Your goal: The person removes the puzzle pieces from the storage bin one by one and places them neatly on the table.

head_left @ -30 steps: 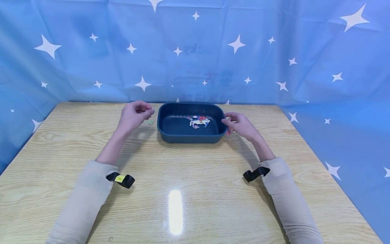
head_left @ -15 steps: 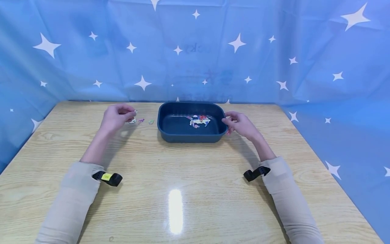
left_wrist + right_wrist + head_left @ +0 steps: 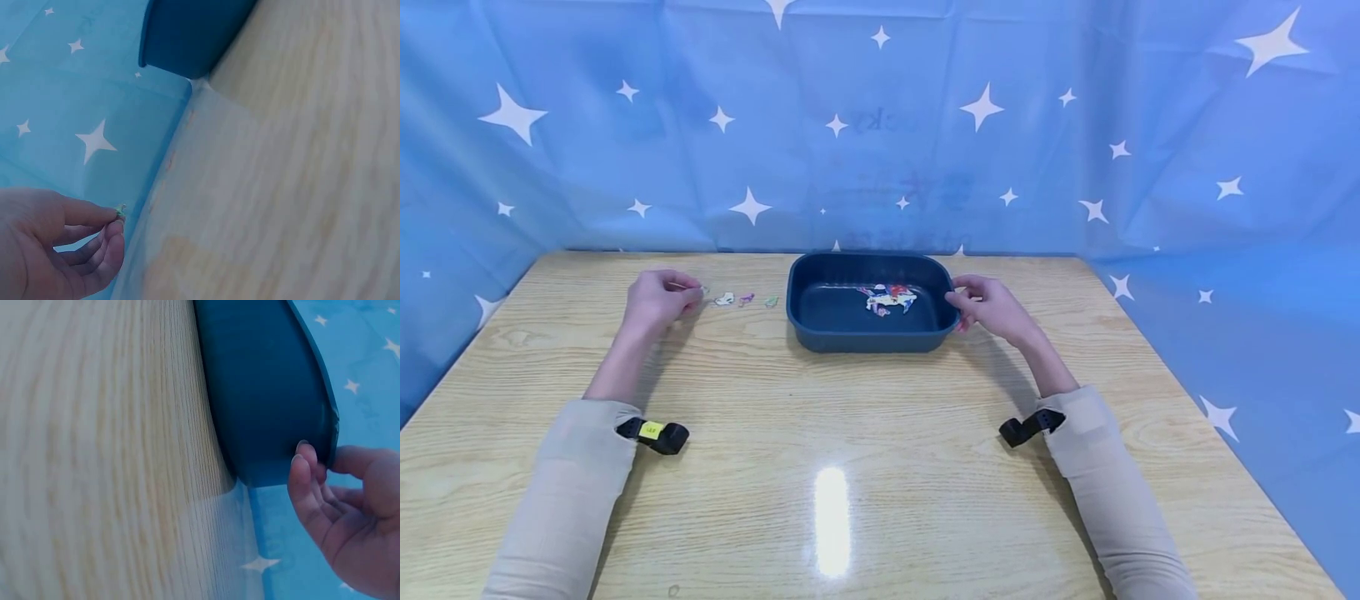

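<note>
A small flat greenish cutout piece (image 3: 120,212) is pinched between the thumb and fingers of my left hand (image 3: 658,302), low over the table's far left part. To the right of that hand lie a white piece (image 3: 725,298), a purple piece (image 3: 746,299) and a green piece (image 3: 771,302), in a row leading to the basin. The dark blue rectangular basin (image 3: 872,342) stands at the far middle, with a cluster of colourful flat pieces (image 3: 891,298) on its floor. My right hand (image 3: 996,310) grips the basin's right end, thumb at the rim and fingers against the outer wall.
The wooden table (image 3: 880,417) reaches back to a blue curtain (image 3: 880,167) with white stars, which hangs right behind the basin. Each forearm wears a black wrist camera, the left camera (image 3: 662,435) and the right camera (image 3: 1026,427).
My left hand has moved left and lower, away from the basin, with the greenish piece in its fingers, uncovering the white and purple pieces. The right hand and basin have stayed put.
</note>
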A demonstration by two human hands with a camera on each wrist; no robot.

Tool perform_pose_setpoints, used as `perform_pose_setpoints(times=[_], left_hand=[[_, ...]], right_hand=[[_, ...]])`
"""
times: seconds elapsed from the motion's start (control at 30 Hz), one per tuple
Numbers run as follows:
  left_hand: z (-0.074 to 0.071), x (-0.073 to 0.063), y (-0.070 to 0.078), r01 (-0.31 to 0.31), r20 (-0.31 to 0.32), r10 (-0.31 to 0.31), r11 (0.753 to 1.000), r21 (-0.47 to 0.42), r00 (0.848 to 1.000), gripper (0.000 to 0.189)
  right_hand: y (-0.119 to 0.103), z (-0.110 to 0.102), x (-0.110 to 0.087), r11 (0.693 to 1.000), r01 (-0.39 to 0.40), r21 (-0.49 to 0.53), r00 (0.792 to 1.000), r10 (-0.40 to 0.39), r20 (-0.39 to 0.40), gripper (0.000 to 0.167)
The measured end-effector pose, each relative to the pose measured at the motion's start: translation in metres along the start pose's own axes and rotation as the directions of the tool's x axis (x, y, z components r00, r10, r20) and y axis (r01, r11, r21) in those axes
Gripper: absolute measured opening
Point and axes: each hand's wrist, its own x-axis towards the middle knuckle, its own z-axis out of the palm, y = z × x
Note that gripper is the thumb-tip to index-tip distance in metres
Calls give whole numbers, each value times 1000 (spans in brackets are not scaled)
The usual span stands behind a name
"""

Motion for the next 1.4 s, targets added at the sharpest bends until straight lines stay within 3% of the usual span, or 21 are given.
perform_pose_setpoints(times=[0.43,0.9,1.1,1.4], left_hand=[[4,3,-8,-28,-19,29,998,64,999,25],[3,3,-7,-33,-6,34,995,90,999,27],[2,-1,8,-52,20,52,998,29,998,31],[14,-12,38,-171,21,173,983,-74,985,30]], right_hand=[[-1,0,0,1000,3,-9,1000,-3,-6,46],[0,0,1,1000,13,-8,1000,-13,-5,45],[0,0,1,1000,10,-2,1000,-10,-1,46],[0,1,0,1000,4,-9,1000,-4,-5,47]])
